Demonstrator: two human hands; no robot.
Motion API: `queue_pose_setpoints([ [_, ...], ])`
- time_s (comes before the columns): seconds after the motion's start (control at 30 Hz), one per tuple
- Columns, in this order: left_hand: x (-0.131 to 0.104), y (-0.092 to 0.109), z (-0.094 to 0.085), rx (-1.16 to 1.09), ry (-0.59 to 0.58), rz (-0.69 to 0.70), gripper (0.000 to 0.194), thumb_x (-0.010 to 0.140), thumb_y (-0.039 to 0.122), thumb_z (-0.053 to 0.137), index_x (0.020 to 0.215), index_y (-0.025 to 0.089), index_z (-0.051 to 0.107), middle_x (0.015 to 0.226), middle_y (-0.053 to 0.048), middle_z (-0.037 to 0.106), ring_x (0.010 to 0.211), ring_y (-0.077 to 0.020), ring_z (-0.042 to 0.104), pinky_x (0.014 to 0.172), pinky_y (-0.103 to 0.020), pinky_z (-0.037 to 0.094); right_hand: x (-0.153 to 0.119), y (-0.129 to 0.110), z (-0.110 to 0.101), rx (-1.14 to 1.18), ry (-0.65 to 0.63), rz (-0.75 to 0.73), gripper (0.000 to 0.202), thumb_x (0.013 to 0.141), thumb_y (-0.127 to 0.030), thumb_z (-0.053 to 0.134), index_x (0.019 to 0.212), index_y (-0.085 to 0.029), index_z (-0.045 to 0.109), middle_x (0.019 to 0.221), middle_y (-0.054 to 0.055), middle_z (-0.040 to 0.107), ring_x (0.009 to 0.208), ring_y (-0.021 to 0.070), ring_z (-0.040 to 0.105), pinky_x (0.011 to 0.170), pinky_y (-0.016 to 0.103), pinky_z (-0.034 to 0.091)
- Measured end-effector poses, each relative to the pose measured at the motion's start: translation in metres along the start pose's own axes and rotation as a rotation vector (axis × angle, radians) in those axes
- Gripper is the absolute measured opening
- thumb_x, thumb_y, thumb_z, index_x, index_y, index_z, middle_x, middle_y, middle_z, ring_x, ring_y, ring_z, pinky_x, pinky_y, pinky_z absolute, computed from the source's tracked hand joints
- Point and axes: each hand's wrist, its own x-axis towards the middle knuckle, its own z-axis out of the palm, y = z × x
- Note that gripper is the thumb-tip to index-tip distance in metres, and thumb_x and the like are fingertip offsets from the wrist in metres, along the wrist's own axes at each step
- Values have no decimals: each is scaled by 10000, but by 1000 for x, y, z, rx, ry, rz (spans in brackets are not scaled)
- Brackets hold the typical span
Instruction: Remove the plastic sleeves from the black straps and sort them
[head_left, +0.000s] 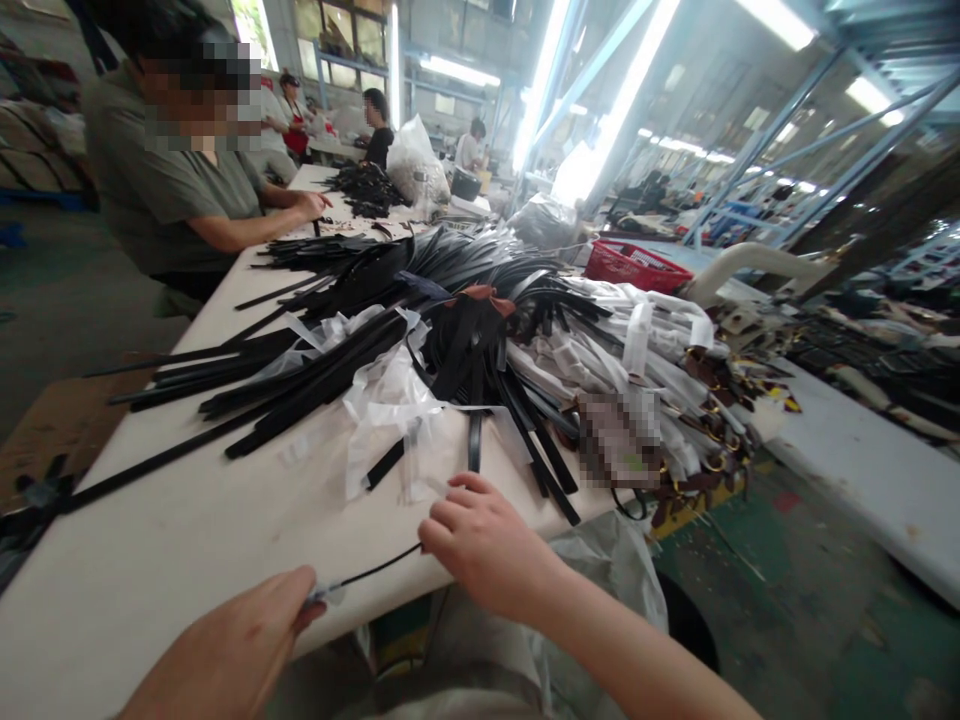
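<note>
A thin black strip [379, 568] runs between my two hands over the front edge of the pale table [180, 545]. My left hand [240, 630] pinches its left end, where a small piece of clear plastic shows. My right hand [484, 535] is closed on the strip's other end, fingers curled down. Just beyond my right hand, a black strap [475, 440] points toward the fingers; whether they touch it I cannot tell. Crumpled translucent wrapping [394, 395] lies on the table. Behind it spreads a large pile of black straps [465, 260].
White-wrapped straps [600, 340] with brown ends and metal rings overhang the table's right side. A red basket [634, 265] stands behind them. A person [172, 170] works at the table's left edge. Clear plastic bags and more people are farther back.
</note>
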Motion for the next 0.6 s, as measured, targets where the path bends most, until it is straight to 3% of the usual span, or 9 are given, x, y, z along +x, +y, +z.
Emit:
queue_pose_setpoints([
  [0.1,3,9,-3,63,-81,14,363,852,183,250,885,204,611,914,-93,667,863,-242,633,780,-364,449,5,-3,5,16,2,-121,96,926,-241,486,862,-200,545,800,11,591,777,175,498,959,366,334],
  [0.17,4,12,-2,89,-100,29,368,841,154,250,885,207,612,929,-91,666,894,-238,630,791,-357,449,5,-3,8,17,8,-133,109,933,-240,466,873,-197,547,798,12,586,782,179,495,1031,391,289],
  [0.3,6,4,3,66,-62,8,356,894,279,252,863,219,602,857,-77,662,803,-240,637,739,-347,456,2,3,9,-22,-11,11,98,923,-188,461,889,-200,552,802,9,588,833,185,498,1109,451,181],
  [0.47,13,5,0,78,7,57,394,827,144,234,888,203,620,906,-87,668,854,-232,636,768,-333,460,2,0,9,-21,15,-110,105,918,-221,458,863,-208,547,781,2,577,804,182,481,1087,449,208],
  [0.6,13,-12,6,39,53,32,349,887,292,272,865,220,613,832,-66,666,756,-229,636,706,-319,454,-7,8,6,-33,25,9,56,892,-199,492,887,-210,547,784,-2,577,787,167,490,1050,397,237],
])
